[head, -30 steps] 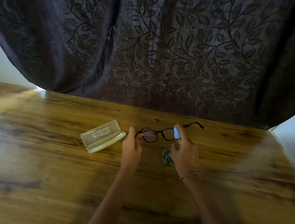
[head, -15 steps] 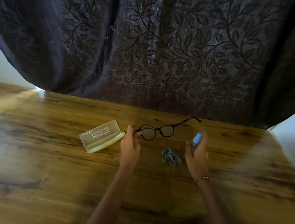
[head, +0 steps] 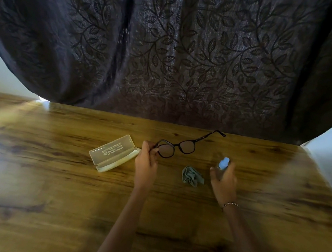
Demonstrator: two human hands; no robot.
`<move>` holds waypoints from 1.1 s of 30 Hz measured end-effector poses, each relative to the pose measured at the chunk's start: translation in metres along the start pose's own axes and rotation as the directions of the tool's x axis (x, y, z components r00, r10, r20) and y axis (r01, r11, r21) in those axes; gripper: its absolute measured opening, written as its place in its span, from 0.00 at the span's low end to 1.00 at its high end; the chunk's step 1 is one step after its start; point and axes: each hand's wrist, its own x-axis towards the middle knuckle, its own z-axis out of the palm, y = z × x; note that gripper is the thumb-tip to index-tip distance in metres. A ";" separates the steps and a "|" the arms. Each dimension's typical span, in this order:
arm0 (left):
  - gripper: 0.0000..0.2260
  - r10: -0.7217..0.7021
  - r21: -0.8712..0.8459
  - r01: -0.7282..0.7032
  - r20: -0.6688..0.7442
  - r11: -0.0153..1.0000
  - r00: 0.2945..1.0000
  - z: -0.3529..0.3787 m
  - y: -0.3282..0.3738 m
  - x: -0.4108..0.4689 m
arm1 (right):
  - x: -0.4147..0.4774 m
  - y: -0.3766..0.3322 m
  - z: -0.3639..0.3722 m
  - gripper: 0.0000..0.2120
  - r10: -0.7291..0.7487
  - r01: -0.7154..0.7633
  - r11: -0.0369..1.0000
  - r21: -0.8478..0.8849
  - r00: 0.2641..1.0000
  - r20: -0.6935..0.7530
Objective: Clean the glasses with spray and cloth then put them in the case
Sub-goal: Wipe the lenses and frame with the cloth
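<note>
**Spray in hand, wiping and casing not yet done**

The left hand pinched the dark-framed, oval-lensed glasses by one end above the wooden table. Their long axis ran lower left to upper right, with one temple pointing away. The right hand gripped a small clear blue-capped spray bottle (cap up). The crumpled grey-green cloth lay untouched between the hands, and the cream plastic case lay open, so wiping and casing likely remained.

Bare forearms, beaded bracelet on right wrist

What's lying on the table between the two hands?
A crumpled grey-green cloth lies on the wooden table, between the left hand and the right hand, seen in the head view.
</note>
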 end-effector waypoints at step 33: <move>0.03 0.008 0.004 -0.008 -0.003 1.000 1.000 -0.001 0.005 -0.002 | -0.026 -0.051 0.025 0.05 -0.111 0.115 0.993 -0.030 0.988 0.105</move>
